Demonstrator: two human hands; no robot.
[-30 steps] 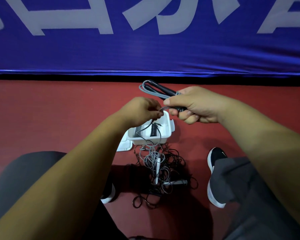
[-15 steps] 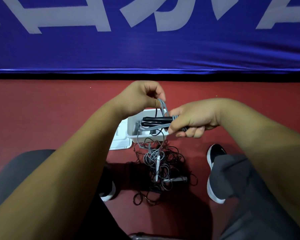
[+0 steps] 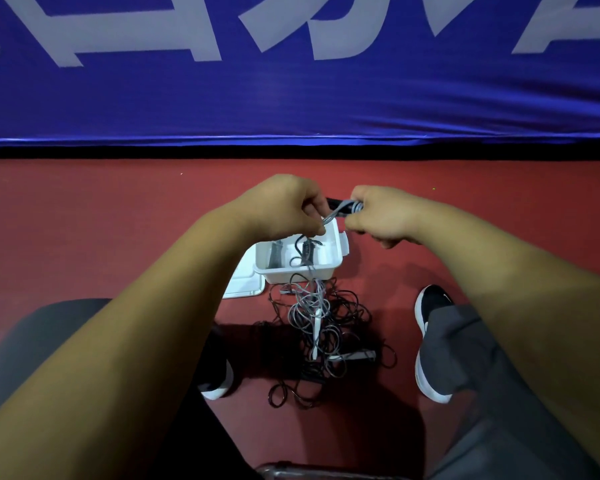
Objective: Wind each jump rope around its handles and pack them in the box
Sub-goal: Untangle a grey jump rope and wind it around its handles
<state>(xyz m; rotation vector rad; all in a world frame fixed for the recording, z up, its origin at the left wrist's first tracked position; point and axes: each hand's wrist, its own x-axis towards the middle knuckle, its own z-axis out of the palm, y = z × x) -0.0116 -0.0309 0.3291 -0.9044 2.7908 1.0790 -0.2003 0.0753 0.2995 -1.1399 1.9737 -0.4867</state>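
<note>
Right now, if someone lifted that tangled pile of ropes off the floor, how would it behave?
The rope pile would probably come up floppy and in one clump, since the thin cords loop through each other. Strands likely dangle and snag. One grey cord already runs up toward the left hand, so it may drag.

The left hand [image 3: 284, 206] has dropped from above the handles [image 3: 343, 205] to just left of them, pinching grey rope [image 3: 331, 216]. The right hand [image 3: 381, 213] has risen toward frame centre, seemingly with more coils wound.
</note>
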